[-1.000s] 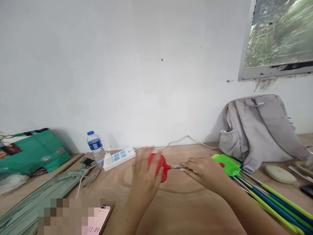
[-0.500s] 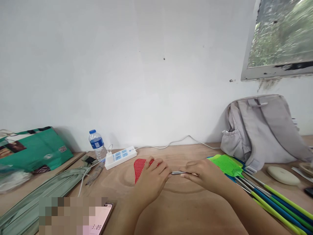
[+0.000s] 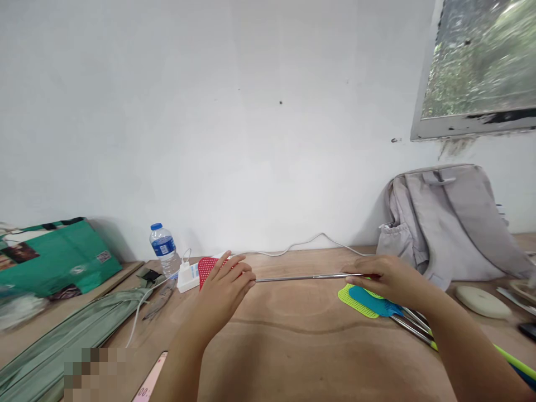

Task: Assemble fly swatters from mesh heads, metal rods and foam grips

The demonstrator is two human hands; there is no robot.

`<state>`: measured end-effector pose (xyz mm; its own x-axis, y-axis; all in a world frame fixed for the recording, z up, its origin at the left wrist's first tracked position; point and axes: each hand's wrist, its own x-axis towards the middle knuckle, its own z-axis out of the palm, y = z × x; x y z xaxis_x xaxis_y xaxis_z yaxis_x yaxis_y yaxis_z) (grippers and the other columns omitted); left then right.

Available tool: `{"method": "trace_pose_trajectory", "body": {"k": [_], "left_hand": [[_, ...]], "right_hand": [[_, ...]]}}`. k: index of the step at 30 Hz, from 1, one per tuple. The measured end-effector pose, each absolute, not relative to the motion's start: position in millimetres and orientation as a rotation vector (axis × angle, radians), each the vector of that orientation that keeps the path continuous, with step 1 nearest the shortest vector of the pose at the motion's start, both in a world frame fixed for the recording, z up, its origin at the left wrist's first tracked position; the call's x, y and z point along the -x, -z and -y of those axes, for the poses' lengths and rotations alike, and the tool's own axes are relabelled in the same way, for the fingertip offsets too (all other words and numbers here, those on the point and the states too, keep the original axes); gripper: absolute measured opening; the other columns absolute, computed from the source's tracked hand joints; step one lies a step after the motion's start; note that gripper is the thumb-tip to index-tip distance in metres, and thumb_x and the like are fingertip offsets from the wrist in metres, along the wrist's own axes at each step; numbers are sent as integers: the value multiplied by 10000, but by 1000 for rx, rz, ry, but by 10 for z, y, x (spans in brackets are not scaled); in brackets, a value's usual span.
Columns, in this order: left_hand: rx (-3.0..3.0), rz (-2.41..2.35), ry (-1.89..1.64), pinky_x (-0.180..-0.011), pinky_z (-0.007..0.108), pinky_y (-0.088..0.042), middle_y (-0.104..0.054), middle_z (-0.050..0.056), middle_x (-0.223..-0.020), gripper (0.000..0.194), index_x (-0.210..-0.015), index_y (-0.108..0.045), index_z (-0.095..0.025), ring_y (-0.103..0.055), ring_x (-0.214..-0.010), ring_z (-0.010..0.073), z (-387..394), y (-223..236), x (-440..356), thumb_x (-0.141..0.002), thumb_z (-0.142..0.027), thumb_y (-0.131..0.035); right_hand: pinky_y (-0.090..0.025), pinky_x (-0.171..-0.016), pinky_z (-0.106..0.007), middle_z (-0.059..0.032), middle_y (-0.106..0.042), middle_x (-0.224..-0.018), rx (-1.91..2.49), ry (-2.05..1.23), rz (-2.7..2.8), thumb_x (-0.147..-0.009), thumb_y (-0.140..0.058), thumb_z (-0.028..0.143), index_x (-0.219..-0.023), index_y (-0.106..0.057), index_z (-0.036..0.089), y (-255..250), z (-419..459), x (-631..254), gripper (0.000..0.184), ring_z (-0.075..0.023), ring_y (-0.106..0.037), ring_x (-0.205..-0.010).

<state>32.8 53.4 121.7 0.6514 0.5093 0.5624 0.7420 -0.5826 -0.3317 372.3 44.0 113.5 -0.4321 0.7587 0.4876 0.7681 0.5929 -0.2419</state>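
A fly swatter with a red perforated head (image 3: 206, 267) and a thin metal telescopic rod is stretched out level above the table, between my two hands. At its head end, my left hand (image 3: 230, 285) is closed on it, with some fingers raised and the red head partly hidden behind them. My right hand (image 3: 377, 276) grips the rod's other end, thumb and fingers round it. Beneath and beside my right hand lie several more fly swatters, among them a blue one (image 3: 372, 302) and a yellow-green one (image 3: 355, 300).
A white power strip (image 3: 189, 278) and a water bottle (image 3: 164, 245) stand behind my left hand. A grey backpack (image 3: 452, 223) leans against the wall at right. To the left are a green bag (image 3: 62, 257), a grey-green strap-like bag (image 3: 84, 335) and a phone (image 3: 151, 379).
My hands have moved apart, left hand to the left and right hand to the right. The swatter's metal rod has been drawn out much longer between them.
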Motion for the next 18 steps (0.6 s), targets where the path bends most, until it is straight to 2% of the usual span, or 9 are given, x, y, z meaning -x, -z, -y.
{"method": "trace_pose_trajectory", "body": {"k": [3,5,7,11,18], "left_hand": [[2232,1000,619,-1005,433,-235,-593,38,-996,181,-899,-561,-180,-442,-1106,215,-507,-1104,-594,-846,-147,-391],[2251,1027,647,-911,398,-342,-598,39,-942,191,-983,-535,-185,-522,-965,196,-488,-988,-801,-847,-166,-402],[2278,1046,605,-754,349,-411,-594,30,-830,165,-959,-528,-183,-552,-793,179,-474,-887,-960,-854,-190,-400],[2305,928,540,-594,284,-376,-558,4,-723,130,-890,-516,-189,-521,-659,157,-475,-847,-986,-865,-198,-388],[2202,836,518,-608,266,-352,-558,2,-731,202,-909,-512,-200,-502,-667,141,-530,-1078,-407,-839,-86,-360]], "right_hand": [[-440,-606,-251,-10,-684,-819,1202,167,2287,-839,-445,350,-896,-662,256,-1162,-376,-3549,243,-146,-613,-709],[-429,-594,-242,-8,-681,-795,1196,223,2300,-840,-444,325,-896,-658,250,-1154,-342,-3386,234,-139,-608,-680],[-406,-572,-232,-8,-677,-786,1188,234,2319,-843,-443,315,-895,-653,246,-1128,-324,-3237,227,-137,-602,-672],[-349,-511,-207,12,-657,-694,1101,126,2379,-858,-432,326,-836,-652,245,-1095,-327,-3122,235,-115,-582,-624],[-348,-460,-216,14,-589,-541,1031,72,2379,-865,-393,389,-764,-671,241,-1251,-323,-3516,331,-105,-522,-501]]}}
